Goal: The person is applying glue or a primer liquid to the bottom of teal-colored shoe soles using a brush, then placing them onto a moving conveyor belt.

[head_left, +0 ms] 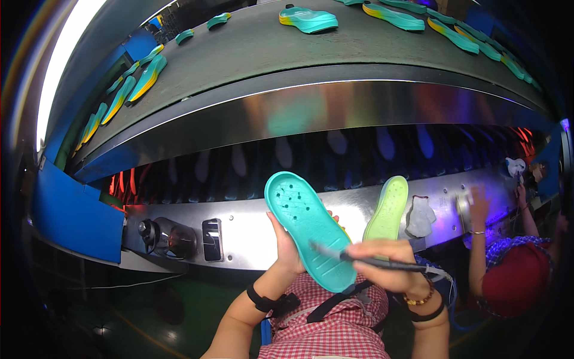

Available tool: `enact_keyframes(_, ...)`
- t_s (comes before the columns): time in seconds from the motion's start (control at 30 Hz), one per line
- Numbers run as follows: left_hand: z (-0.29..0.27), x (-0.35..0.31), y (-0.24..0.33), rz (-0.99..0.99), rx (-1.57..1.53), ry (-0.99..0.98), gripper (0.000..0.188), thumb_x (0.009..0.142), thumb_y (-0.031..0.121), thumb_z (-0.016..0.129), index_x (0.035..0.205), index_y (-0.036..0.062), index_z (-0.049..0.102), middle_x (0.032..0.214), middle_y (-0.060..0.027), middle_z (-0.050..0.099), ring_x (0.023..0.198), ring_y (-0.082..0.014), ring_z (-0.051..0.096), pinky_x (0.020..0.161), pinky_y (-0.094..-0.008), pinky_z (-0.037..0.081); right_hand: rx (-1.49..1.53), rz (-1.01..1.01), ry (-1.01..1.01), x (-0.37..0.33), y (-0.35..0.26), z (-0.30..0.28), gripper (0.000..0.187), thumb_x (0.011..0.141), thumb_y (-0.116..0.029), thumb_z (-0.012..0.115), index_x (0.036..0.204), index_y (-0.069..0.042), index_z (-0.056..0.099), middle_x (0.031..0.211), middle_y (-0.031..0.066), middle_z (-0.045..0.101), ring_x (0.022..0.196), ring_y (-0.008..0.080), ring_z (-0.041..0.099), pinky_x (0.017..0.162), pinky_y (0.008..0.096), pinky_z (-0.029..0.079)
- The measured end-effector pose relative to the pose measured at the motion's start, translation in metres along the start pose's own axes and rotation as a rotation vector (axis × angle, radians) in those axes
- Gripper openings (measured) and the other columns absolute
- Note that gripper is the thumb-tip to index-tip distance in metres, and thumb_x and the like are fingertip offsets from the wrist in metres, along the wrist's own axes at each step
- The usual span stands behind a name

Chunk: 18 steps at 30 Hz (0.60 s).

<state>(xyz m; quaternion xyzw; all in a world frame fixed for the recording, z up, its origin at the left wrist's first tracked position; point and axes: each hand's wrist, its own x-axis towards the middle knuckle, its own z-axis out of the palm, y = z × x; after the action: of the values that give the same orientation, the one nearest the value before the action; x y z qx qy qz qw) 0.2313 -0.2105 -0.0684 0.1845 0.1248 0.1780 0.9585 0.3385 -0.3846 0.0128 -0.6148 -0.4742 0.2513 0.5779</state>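
Observation:
A teal shoe sole (311,230) is held up in front of me, its flat inner face toward me, with small holes at the upper end and ridges lower down. My left hand (288,246) is closed around its left edge and back; some fingertips show at the far edge. In my right hand (388,263) is a slim dark brush (382,261), gripped like a pen, a pale tube or cord running from its rear end. Its greyish tip is blurred over the sole's lower middle; whether it touches cannot be told. Just beyond my right hand, a light green sole (388,209) rests on the metal ledge.
The metal ledge (257,254) also bears a dark bottle (170,238), a phone (212,239) and a white cloth or glove (420,216). Behind it, a conveyor belt (239,54) carries several teal-and-yellow soles (308,21). At right, a co-worker in a red cap (517,278) reaches toward the ledge.

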Motion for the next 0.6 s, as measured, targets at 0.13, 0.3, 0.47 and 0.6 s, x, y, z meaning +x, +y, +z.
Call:
enact_keyframes(0.13,0.012,0.004,0.003,0.098,0.011,-0.105,0.099,0.075,0.083,0.017,0.129,0.0048,0.043,0.114,-0.0182,0.056,0.108,-0.0359,0.054,0.093,-0.0524,0.044,-0.078,-0.240,-0.195,0.001,0.001,0.013,0.023,0.071,0.002,0.072,0.093,0.003,0.068,0.093,0.0161,0.069,0.086,0.0271,0.068,0.081,0.0330,0.054)
enact_keyframes(0.3,0.019,-0.004,0.016,0.061,-0.019,-0.038,0.091,0.079,0.079,0.025,0.131,0.0064,0.042,0.118,-0.0168,0.055,0.109,-0.0345,0.054,0.094,-0.0503,0.044,0.093,-0.043,0.101,-0.014,0.008,0.002,0.024,0.073,0.004,0.069,0.097,0.001,0.067,0.099,0.0156,0.067,0.095,0.0243,0.065,0.084,0.0329,0.053)
enact_keyframes(0.47,0.030,-0.001,0.022,0.088,-0.120,-0.187,0.090,0.081,0.077,0.027,0.133,0.0045,0.040,0.124,-0.0181,0.051,0.110,-0.0347,0.053,0.096,-0.0493,0.043,0.164,-0.138,-0.278,-0.021,0.019,-0.007,0.026,0.072,0.002,0.072,0.098,-0.001,0.068,0.099,0.0094,0.069,0.100,0.0241,0.062,0.095,0.0379,0.045)
enact_keyframes(0.6,0.048,-0.009,0.025,0.081,-0.029,-0.161,0.086,0.086,0.071,0.024,0.138,0.0041,0.034,0.132,-0.0182,0.046,0.118,-0.0347,0.048,0.101,-0.0518,0.036,0.591,-0.048,-0.024,-0.017,0.030,-0.003,0.020,0.076,0.005,0.066,0.096,0.003,0.065,0.101,0.0153,0.066,0.105,0.0289,0.059,0.100,0.0410,0.040)
